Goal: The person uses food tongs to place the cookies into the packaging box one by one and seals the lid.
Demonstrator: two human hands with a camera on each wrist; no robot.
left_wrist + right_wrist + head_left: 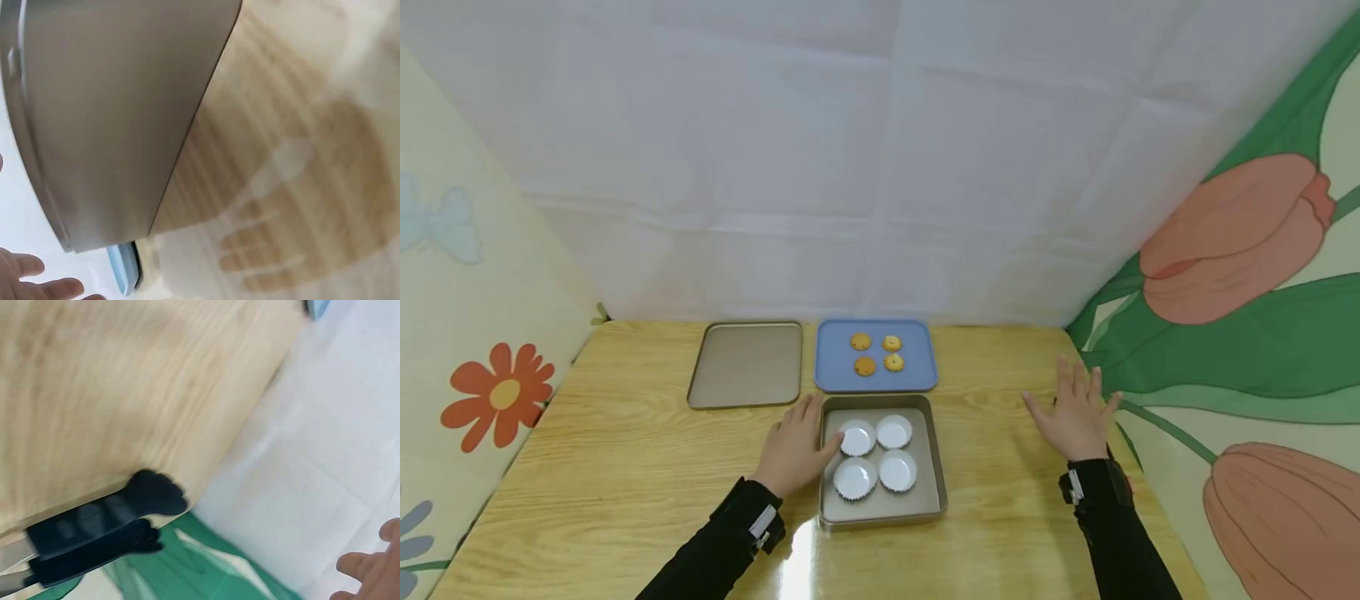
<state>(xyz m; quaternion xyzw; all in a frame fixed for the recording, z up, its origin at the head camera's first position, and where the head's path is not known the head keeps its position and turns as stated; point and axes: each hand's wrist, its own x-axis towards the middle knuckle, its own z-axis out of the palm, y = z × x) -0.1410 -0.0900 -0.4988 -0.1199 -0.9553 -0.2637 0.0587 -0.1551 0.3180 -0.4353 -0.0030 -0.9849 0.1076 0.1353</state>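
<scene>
A deep square metal baking pan (919,505) holds several white fluted cups (855,479). At its left rim is my left hand (792,450), fingers extended and the thumb over the edge beside the cups. The pan's side wall (112,125) fills much of the left wrist view, with my fingers at the lower left corner. Off to the right, my right hand (1073,421) is spread with nothing in it. Black-headed tongs (106,519) with metal handles show near it in the right wrist view; in the head view the hand mostly hides them.
Behind the pan lies a blue tray (917,354) with several small cookies (864,366) on it. A shallow metal tray (747,367) sits at the back left. White cloth (880,167) hangs behind the wooden table (625,467), and patterned panels stand at both sides.
</scene>
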